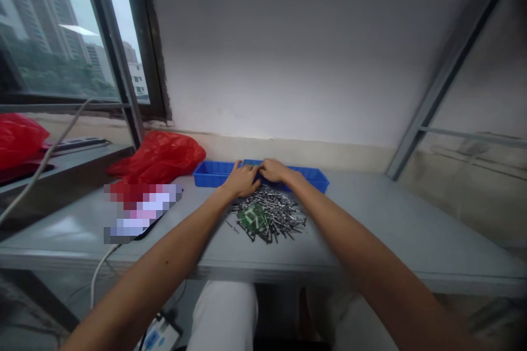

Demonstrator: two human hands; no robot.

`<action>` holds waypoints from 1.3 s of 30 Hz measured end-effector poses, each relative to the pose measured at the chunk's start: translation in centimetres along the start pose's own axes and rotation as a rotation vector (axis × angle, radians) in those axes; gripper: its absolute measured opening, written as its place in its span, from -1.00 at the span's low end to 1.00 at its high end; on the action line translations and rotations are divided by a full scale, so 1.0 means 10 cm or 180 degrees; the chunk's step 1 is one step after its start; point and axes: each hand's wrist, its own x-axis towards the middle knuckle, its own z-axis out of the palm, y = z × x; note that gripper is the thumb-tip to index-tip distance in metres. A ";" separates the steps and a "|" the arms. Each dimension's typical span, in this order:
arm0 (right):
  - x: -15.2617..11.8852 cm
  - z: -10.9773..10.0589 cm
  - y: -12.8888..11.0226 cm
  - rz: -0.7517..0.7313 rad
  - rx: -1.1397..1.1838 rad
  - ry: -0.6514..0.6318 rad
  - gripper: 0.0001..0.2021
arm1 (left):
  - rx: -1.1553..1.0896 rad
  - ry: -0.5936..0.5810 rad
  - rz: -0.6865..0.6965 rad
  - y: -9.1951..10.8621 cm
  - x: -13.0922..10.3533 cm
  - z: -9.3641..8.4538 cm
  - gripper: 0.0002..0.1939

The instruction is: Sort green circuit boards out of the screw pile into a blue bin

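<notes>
My left hand [244, 181] is at the near edge of the blue trays, its fingertips bent and close to those of my right hand. My right hand [275, 170] is closed, fingers pinched together, over the tray area. What the fingers hold, if anything, is too small and hidden to name. Just below both hands lies a pile of thin shiny metal pins [286, 214], perhaps rivets or screws. On the pile's near left side rest small flat green pieces [254, 218] with pale marks. One blue tray [212, 181] stands to the left; another blue tray [315, 178] reaches out behind my right wrist.
A red plastic bag [164, 153] lies at the back left against the wall. Nearer, a phone-like slab [144, 214], partly blurred out, has a white cable [99, 269] beside it. Grey metal posts [436, 82] rise at the sides of the grey table [370, 230].
</notes>
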 end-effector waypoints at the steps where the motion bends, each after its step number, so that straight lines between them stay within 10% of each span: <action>1: -0.01 -0.01 -0.01 -0.0001 0.0002 0.0060 -0.77 | 0.0014 -0.0003 0.0006 0.00 -0.01 0.00 -0.62; 12: -0.45 -0.21 -0.15 -0.0426 0.0455 0.1071 -0.79 | -0.0082 0.0338 -0.0204 -0.03 -0.05 -0.13 -0.71; 18: -0.69 -0.39 -0.44 -0.1213 0.1246 -0.0469 -0.64 | -0.0068 0.0611 -0.0401 -0.08 -0.05 -0.18 -0.71; 25: -0.73 -0.25 -0.65 -0.1695 0.1192 -0.0365 -0.61 | -0.0230 0.0740 -0.0422 0.00 -0.06 -0.23 -0.67; 31: -0.61 -0.35 -0.50 -0.0858 0.2253 -0.0078 -0.80 | -0.0879 0.1146 -0.0738 -0.02 -0.06 -0.28 -0.70; 36: -0.42 -0.29 -0.20 0.0056 0.3505 0.1634 -0.80 | -0.1804 0.1479 -0.1068 -0.08 -0.02 -0.25 -0.74; 39: -0.38 -0.11 -0.11 0.0515 0.4260 0.1930 -0.68 | -0.2553 0.1295 -0.0940 -0.04 0.02 -0.20 -0.72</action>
